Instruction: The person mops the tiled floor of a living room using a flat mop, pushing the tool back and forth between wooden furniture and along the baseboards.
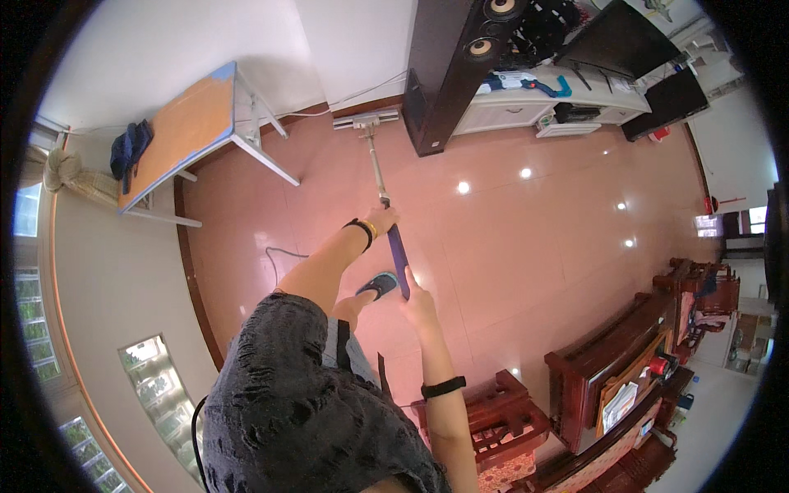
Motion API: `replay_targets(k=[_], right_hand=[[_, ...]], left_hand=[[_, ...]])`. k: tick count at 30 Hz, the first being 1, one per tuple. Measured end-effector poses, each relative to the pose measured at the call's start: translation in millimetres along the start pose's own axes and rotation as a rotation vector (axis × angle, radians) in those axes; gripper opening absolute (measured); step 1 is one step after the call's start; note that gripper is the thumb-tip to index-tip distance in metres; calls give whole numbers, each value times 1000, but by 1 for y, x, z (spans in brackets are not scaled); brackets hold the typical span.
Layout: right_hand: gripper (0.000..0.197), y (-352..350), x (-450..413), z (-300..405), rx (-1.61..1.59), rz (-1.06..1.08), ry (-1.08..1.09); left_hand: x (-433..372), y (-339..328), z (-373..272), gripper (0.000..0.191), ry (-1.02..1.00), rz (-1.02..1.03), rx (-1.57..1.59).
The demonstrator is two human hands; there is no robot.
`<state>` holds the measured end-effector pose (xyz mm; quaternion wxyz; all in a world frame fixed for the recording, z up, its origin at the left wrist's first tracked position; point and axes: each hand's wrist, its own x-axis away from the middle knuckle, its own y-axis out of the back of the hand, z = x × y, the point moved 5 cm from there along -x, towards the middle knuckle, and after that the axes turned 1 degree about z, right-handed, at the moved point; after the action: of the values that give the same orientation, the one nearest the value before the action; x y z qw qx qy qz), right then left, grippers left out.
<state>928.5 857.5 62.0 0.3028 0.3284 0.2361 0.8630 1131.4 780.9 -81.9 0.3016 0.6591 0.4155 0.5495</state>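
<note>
Both hands hold a long floor mop by its pole [399, 249], which has a purple upper section and a pale lower section. My left hand [382, 220] is closed around the pole near the point where the purple part meets the pale part. Nearer my body, my right hand [419, 302] grips the purple end. The flat mop head [366, 119] lies on the pink tiled floor [493, 246], close to the wall's dark baseboard and just left of a tall black floor speaker [444, 80].
An orange-topped table [191, 126] with white legs stands at the upper left, dark cloth on it. A white cabinet [502, 114] is beyond the speaker. Carved wooden furniture [511, 425] stands at lower right. A thin cable [283, 249] lies on the floor by my left arm.
</note>
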Motion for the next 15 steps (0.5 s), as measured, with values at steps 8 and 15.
replay_targets(k=[8,15], right_hand=[[71,2,86,-28,167,14,-143],[66,15,263,-53,84,-69,-154]], left_hand=[[67,-27,-76,68,273,9,124],[137,-68,-188,65,-53,52,-14]])
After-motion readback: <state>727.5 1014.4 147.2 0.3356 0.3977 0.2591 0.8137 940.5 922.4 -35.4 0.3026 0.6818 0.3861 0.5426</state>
